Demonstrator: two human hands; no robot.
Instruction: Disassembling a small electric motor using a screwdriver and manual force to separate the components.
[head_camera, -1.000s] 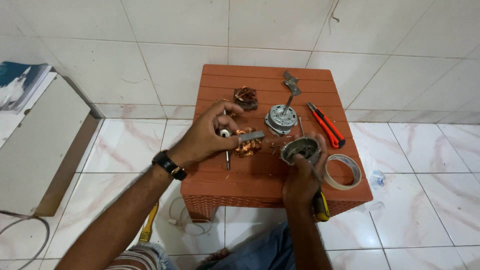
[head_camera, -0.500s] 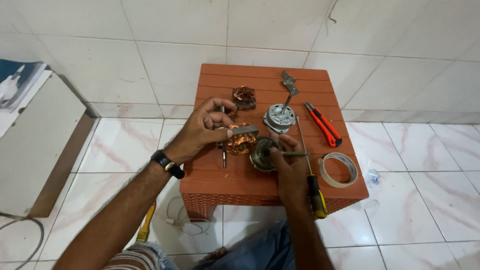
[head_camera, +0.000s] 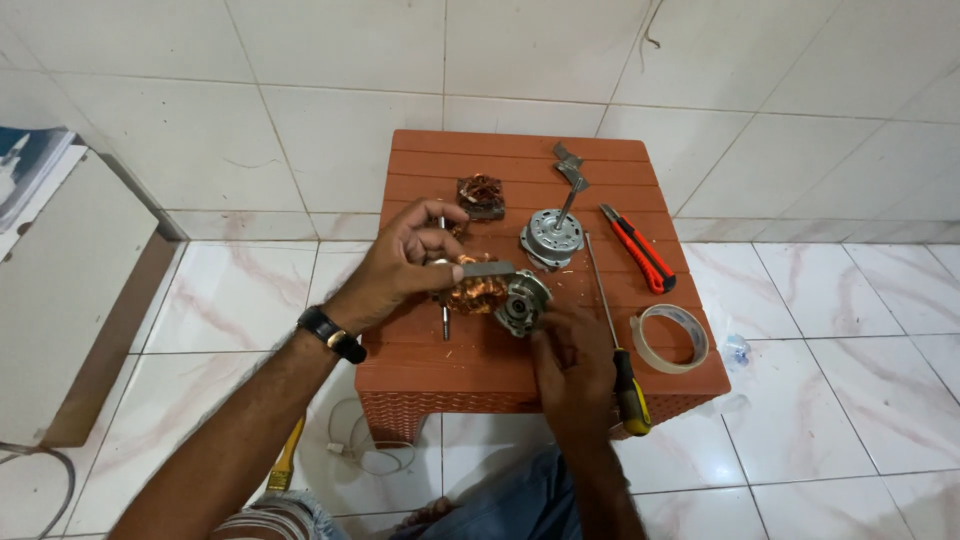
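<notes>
A: State the position of each hand.

B: The left hand (head_camera: 405, 265) is closed around a copper-wound motor core (head_camera: 476, 293) near the middle of the small red-brown table (head_camera: 480, 372), gripping it from the left. A thin steel shaft (head_camera: 444, 318) runs through the core and points toward the front edge. A black wristband (head_camera: 333, 333) sits on the left wrist.

A: And the right hand?

B: The right hand (head_camera: 568, 352) grasps a grey metal end housing (head_camera: 522, 302) and holds it against the right side of the core. Housing and core are touching, both just above the table top.

A: What lies on the rest of the table?

B: Toward the back edge, a second grey motor housing (head_camera: 550, 238) rests with bent metal brackets (head_camera: 570, 170) behind it. A smaller copper coil block (head_camera: 481, 196) sits left of that housing. A red utility knife (head_camera: 638, 247) lies near the right edge. A long screwdriver with a yellow-and-black handle (head_camera: 616, 340) runs from the centre to the front right corner, the handle overhanging the front edge. A roll of clear tape (head_camera: 669, 338) lies flat just beside it at the right edge.

A: Any containers?

B: A pale box (head_camera: 60, 300) stands on the floor well to the left of the table. Its contents cannot be seen.
</notes>
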